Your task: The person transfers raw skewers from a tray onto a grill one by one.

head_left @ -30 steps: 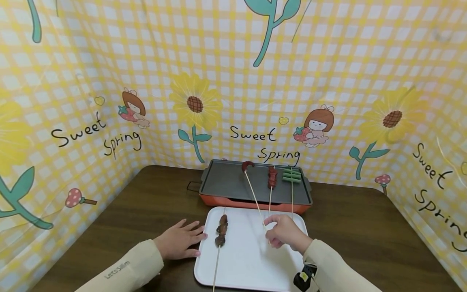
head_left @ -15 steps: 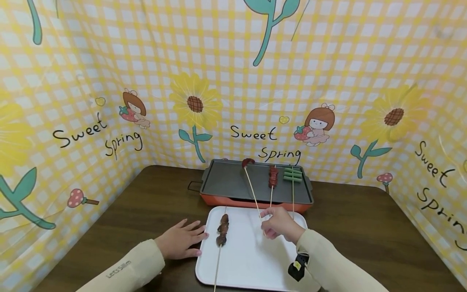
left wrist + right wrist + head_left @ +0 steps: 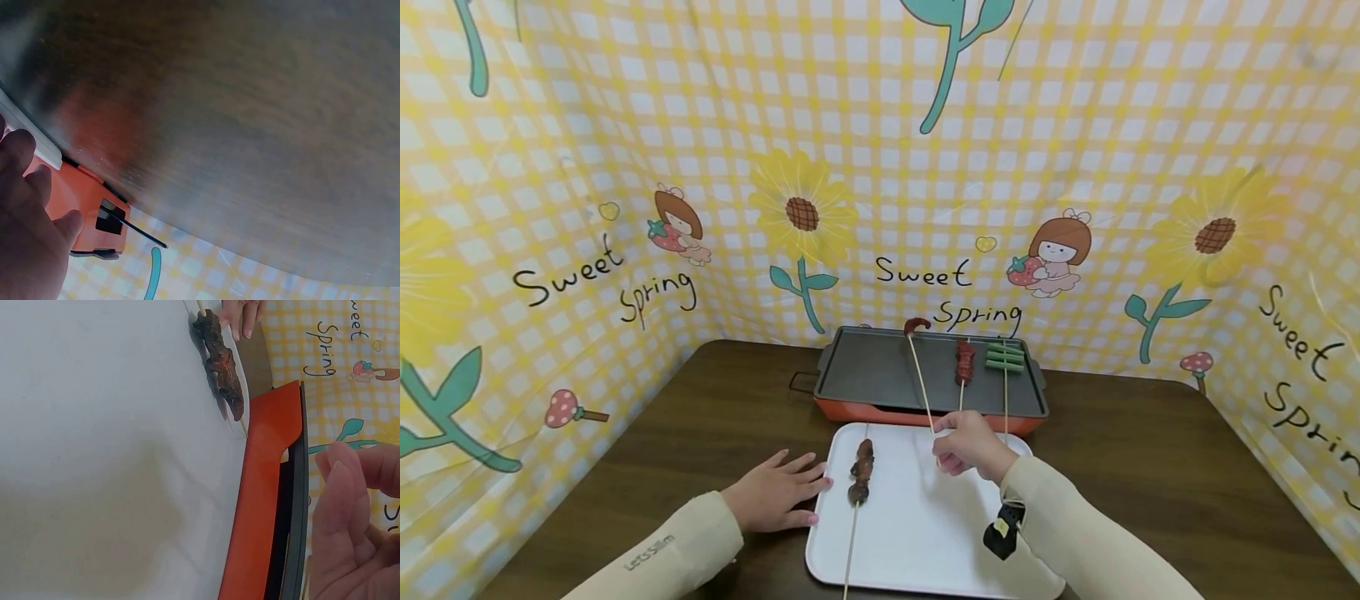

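Between thumb and fingers my right hand (image 3: 970, 443) pinches the lower end of a wooden skewer with a curled dark red piece of food (image 3: 916, 327) at its tip. That tip overlaps the far edge of the griddle (image 3: 872, 371), and the stick slants back over the tray. With fingers spread, my left hand (image 3: 775, 492) lies on the table, fingertips at the left rim of the white tray (image 3: 917, 533). A browned meat skewer (image 3: 862, 473) lies along the tray's left side, its stick passing the near edge. In the right wrist view, the pinching fingers (image 3: 340, 494) hide the held stick.
On the griddle's right half lie a red meat skewer (image 3: 964, 363) and a green vegetable skewer (image 3: 1004, 357), sticks pointing toward me. A wire handle (image 3: 802, 382) juts from the griddle's left side. A checked cloth (image 3: 880, 167) hangs around the dark wooden table (image 3: 700, 417).
My right hand has moved slightly forward and left, carrying the skewer so its red tip sits farther over the griddle's back edge. The left hand stays at the tray rim.
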Action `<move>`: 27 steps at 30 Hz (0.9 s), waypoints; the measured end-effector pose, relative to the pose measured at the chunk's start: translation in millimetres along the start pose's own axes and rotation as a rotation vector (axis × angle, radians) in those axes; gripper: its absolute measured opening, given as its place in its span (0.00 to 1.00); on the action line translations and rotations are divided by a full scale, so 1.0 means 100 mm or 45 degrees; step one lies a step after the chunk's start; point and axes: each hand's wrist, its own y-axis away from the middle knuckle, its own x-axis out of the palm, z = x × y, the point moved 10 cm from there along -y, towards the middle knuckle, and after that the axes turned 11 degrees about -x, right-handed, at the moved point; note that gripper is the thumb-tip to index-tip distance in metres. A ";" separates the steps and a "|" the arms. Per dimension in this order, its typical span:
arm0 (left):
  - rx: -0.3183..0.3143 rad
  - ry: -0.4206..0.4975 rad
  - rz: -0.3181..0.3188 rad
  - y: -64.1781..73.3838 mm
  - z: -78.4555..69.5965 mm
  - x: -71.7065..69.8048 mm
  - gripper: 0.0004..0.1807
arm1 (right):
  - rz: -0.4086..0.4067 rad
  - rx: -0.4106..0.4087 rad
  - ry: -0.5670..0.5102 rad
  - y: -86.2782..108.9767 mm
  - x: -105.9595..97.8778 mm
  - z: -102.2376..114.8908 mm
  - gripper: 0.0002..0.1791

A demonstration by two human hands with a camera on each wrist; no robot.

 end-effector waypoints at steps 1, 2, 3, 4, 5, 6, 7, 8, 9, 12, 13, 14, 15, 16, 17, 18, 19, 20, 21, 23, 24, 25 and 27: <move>0.000 0.000 0.002 0.00 0.00 0.00 0.32 | 0.001 0.005 -0.001 0.00 0.00 -0.01 0.15; -0.001 0.000 0.005 0.00 0.00 0.00 0.32 | 0.002 0.010 -0.002 0.00 0.00 -0.01 0.15; -0.002 0.000 0.008 0.00 0.00 0.00 0.32 | 0.005 0.014 -0.003 0.00 0.01 -0.02 0.15; -0.002 -0.002 0.011 0.00 0.00 0.00 0.32 | 0.008 0.017 -0.003 0.00 0.01 -0.02 0.15; -0.001 -0.005 0.012 0.00 0.00 0.00 0.32 | 0.012 0.019 -0.008 0.00 0.01 -0.03 0.14; -0.001 -0.011 0.012 0.00 0.00 0.00 0.32 | 0.017 0.022 -0.012 0.00 0.02 -0.03 0.14; -0.002 -0.020 0.011 0.01 0.00 -0.01 0.32 | 0.021 0.023 -0.020 -0.01 0.02 -0.04 0.14; -0.003 -0.028 0.010 0.01 0.00 -0.01 0.32 | 0.023 0.024 -0.024 -0.01 0.03 -0.04 0.15; -0.003 -0.028 0.010 0.01 0.00 -0.01 0.32 | 0.024 0.026 -0.029 -0.01 0.03 -0.05 0.15; -0.002 -0.026 0.014 0.01 -0.01 -0.02 0.32 | 0.021 0.032 -0.036 -0.01 0.02 -0.06 0.15; -0.004 -0.021 0.018 0.01 -0.01 -0.01 0.32 | 0.021 0.035 -0.038 -0.01 0.02 -0.06 0.15; -0.004 -0.019 0.022 0.01 -0.01 -0.01 0.32 | 0.023 0.036 -0.036 -0.01 0.02 -0.06 0.15; -0.004 -0.017 0.025 0.01 -0.01 -0.01 0.32 | 0.024 0.038 -0.036 -0.01 0.03 -0.06 0.15; -0.005 -0.022 0.026 0.01 -0.01 -0.01 0.32 | 0.027 0.038 -0.037 -0.01 0.03 -0.06 0.15; -0.007 -0.026 0.025 0.01 -0.01 -0.01 0.32 | 0.029 0.038 -0.037 -0.02 0.03 -0.06 0.15; -0.009 -0.032 0.024 0.00 0.00 -0.01 0.32 | 0.030 0.036 -0.037 -0.02 0.03 -0.06 0.15; -0.010 -0.037 0.023 0.00 0.00 -0.01 0.32 | 0.031 0.037 -0.036 -0.02 0.03 -0.05 0.15; -0.011 -0.039 0.023 0.00 0.00 -0.01 0.32 | 0.031 0.038 -0.035 -0.02 0.03 -0.05 0.15; -0.012 -0.037 0.024 0.00 0.00 -0.01 0.32 | 0.032 0.040 -0.034 -0.03 0.03 -0.05 0.15; -0.014 -0.032 0.028 0.00 0.00 -0.01 0.32 | 0.036 0.043 -0.031 -0.03 0.02 -0.04 0.15; -0.014 -0.030 0.030 0.00 0.00 -0.01 0.32 | 0.043 0.043 -0.033 -0.03 0.03 -0.04 0.15; -0.014 -0.028 0.030 0.00 0.00 -0.01 0.32 | 0.049 0.043 -0.035 -0.03 0.03 -0.04 0.15; -0.014 -0.034 0.025 -0.01 0.00 -0.01 0.32 | 0.061 0.040 -0.035 -0.03 0.02 -0.04 0.15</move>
